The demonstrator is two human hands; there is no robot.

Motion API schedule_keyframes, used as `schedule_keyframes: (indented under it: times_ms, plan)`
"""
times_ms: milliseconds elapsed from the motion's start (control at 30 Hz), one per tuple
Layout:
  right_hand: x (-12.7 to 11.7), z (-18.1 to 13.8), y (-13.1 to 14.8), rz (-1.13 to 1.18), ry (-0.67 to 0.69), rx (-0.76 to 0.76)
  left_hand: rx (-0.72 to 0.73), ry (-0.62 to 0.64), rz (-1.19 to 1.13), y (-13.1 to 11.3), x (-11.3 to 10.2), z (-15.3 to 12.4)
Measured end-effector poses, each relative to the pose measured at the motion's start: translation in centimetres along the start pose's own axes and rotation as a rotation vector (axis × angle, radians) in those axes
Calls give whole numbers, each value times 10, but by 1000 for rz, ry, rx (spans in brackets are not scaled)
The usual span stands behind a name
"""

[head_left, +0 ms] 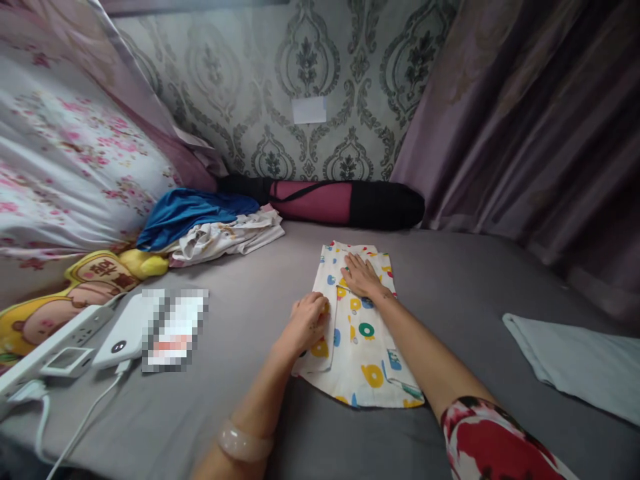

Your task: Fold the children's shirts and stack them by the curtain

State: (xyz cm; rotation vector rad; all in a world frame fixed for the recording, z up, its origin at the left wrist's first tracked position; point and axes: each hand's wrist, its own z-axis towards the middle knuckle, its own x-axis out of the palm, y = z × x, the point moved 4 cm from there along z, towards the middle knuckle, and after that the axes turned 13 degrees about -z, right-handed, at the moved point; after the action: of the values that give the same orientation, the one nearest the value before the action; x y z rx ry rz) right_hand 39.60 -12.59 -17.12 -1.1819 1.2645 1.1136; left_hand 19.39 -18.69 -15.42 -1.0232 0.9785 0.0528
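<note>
A white shirt point(357, 367) with a yellow, blue, green and red print lies on the bed in front of me, its sides and sleeves folded inward and its curved hem toward me. My left hand point(309, 323) has its fingers curled on the folded sleeve at the shirt's left side; the fingertips are partly hidden. Farther up, my right hand point(361, 275) lies flat on the shirt's upper part, with the fingers stretched out.
The shirt rests on a grey bedsheet point(240, 320). To the left are a power strip point(60, 347), a white power bank point(127, 333) with a cable, a yellow plush point(95, 293) and crumpled clothes point(195, 217). A maroon-black long bag point(320, 202) lies behind. Folded pale cloth point(580, 363) is at right.
</note>
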Motion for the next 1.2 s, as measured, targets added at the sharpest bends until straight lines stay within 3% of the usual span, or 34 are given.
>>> schedule_keyframes:
  times_ms: [133, 267, 333, 600, 767, 1000, 1200]
  plan:
    - [-1, 4, -10, 36, 49, -4, -9, 10, 0, 0, 0, 0]
    - [-2, 5, -23, -20, -46, 166, -19, 16, 5, 1, 0, -1]
    - [1, 4, -26, -23, -30, 220, -45, 35, 16, 1, 1, -1]
    - [-5, -7, -30, 193, -12, 142, -119, 193, 95, 7, 14, 2]
    - [1, -53, -25, 184, -16, 63, -103, 223, 128, 6, 13, 2]
    - [1, -142, 7, 85, -3, -111, -158, 303, 158, -2, 11, -1]
    - [-13, -197, 29, 117, 116, -270, -149, 346, 226, -5, 10, -4]
